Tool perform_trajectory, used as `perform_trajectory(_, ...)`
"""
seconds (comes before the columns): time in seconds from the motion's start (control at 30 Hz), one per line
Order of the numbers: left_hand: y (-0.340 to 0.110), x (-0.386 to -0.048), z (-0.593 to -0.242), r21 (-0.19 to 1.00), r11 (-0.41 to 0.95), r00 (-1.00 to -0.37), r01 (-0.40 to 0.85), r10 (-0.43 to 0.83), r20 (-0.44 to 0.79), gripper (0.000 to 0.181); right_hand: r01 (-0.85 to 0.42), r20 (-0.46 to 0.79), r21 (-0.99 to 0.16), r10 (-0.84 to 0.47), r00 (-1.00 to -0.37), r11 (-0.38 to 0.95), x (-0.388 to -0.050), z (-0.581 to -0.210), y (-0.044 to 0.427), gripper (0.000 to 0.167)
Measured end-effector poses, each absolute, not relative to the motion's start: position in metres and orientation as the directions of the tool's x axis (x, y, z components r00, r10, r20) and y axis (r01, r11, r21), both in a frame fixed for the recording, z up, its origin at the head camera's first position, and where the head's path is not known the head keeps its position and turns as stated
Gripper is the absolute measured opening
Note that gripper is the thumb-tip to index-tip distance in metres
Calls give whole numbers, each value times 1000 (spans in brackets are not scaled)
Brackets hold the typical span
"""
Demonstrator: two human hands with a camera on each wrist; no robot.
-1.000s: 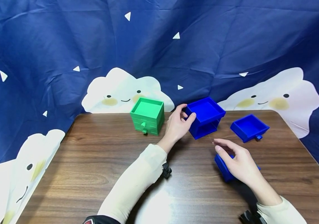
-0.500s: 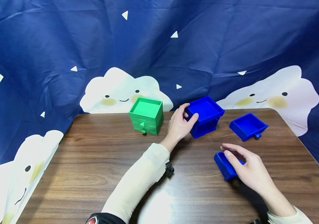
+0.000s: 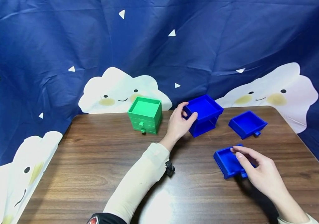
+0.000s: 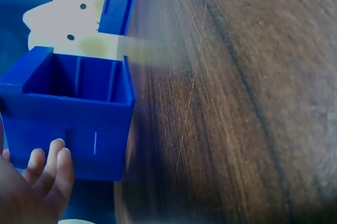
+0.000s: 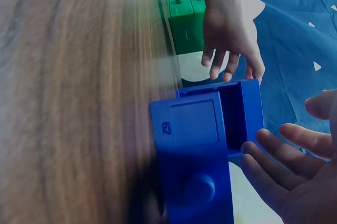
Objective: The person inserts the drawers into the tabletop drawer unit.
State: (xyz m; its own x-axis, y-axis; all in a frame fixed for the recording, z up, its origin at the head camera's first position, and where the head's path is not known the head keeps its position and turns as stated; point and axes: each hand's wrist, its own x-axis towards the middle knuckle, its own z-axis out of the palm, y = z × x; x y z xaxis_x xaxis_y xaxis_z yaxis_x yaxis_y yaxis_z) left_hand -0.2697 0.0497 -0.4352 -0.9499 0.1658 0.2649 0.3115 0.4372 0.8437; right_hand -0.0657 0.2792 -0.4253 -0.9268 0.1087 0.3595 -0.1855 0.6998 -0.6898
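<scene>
In the head view my left hand (image 3: 179, 122) is at the left side of a blue cabinet frame (image 3: 204, 112), its thumb at the front corner and a finger at the back. The frame has a shallow tray top and an open front. The left wrist view shows the other fingers (image 4: 63, 169) loosely bent beside the frame's wall. A blue drawer (image 3: 228, 161) with a round knob rests on the table near me. Over its right side hovers my right hand (image 3: 261, 171), fingers loosely bent, holding nothing; the right wrist view shows them apart from the drawer front (image 5: 192, 145).
A second blue drawer (image 3: 247, 124) lies at the back right, its knob facing front right. Left of the blue frame stands a green cabinet (image 3: 145, 115) with two knobs. A blue curtain (image 3: 148, 37) with cloud prints hangs behind the wooden table (image 3: 97, 161).
My right hand has moved right and toward me, uncovering more of the near blue drawer, which stays in about the same place. The left hand stays at the blue frame.
</scene>
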Motion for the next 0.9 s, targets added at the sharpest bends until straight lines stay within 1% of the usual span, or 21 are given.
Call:
perform_trajectory(0.53,51,-271,-435,849,431,-951,306,190,246,60,-149,358,-725,183,-916,672,-47,-432,294,20)
perform_trajectory(0.77,49,-271,-435,851,435,-955,293,183,235,59,-129,362,-682,180,-915,720,-39,-435,299,18)
perform_trajectory(0.9,49,-271,-435,848,441,-955,293,180,236,59,-100,376,-663,215,-901,742,-37,-439,302,16)
